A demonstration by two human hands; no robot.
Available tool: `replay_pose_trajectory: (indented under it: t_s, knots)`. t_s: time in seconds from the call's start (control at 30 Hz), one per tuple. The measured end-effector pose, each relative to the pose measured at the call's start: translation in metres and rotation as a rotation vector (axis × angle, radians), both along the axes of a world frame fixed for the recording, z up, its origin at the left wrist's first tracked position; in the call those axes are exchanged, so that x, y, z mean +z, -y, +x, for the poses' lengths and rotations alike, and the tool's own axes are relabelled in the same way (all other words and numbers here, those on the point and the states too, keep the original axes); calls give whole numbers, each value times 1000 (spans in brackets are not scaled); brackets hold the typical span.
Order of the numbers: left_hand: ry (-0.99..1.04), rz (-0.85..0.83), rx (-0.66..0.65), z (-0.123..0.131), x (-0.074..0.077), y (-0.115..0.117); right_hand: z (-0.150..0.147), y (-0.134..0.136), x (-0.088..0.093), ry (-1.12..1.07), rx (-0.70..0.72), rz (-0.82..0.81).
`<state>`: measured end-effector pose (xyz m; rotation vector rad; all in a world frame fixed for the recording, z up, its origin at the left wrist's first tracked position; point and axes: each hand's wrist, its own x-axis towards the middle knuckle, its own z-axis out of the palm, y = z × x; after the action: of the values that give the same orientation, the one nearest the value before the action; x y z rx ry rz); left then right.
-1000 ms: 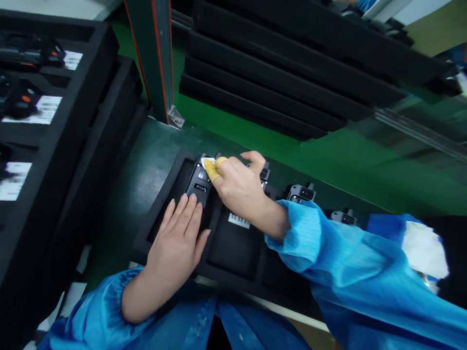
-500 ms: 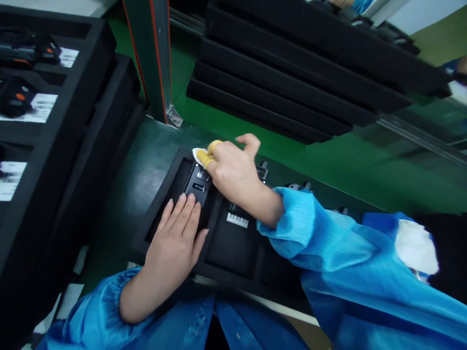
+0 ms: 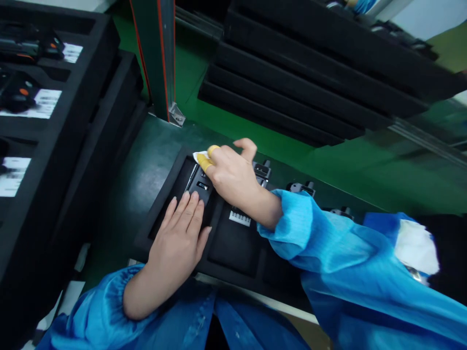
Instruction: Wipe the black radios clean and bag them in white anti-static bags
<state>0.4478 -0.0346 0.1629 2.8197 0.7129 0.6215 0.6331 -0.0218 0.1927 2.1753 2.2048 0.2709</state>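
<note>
A black handheld device (image 3: 203,186) with a small "Riton" label lies in the left compartment of a black foam tray (image 3: 216,265). My left hand (image 3: 178,238) rests flat on its lower part, fingers stretched out. Over its upper end, my right hand (image 3: 235,172) pinches a white cloth (image 3: 200,156); yellow finger cots cover two of its fingertips. The cloth touches the device's top end, which the fingers partly hide. Beside my right wrist, another device (image 3: 261,171) sits in the neighbouring compartment, with a white barcode label (image 3: 240,218) below it.
Black foam trays (image 3: 78,92) holding devices and white labels are stacked at the left. More stacked trays (image 3: 292,92) stand beyond the bench. A metal post (image 3: 160,58) rises at the bench's back edge. A white cloth bundle (image 3: 416,245) lies at the right.
My right hand has moved the cloth slightly over the device's top end. My left hand still presses flat on the device. The view has shifted a little.
</note>
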Motion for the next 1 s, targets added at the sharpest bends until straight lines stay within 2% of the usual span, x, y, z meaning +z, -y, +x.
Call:
replay_pose_trajectory:
  t_s: [0.1,0.3,0.37,0.5,0.73,0.9,1.0]
  knots:
    - [-10,5,-4,0,1,0,8,-13,6,8,27,-56]
    - [11,2,-5,0,0,0,34,-10,2,-47,-207,48]
    - [13,-2,-3,0,0,0,30,-8,0,-83,-188,84]
    - [2,-19,-6,0,0,1,13,-2,-5,-94,-128,39]
    - [16,-61,-4,0,-3,1,11,34,-16,18,-199,94]
    - [76,-49,-15,-5,0,0,19,45,-7,19,-326,197]
    - [112,-58,-7,-11,1,2,6,44,-4,-23,-244,190]
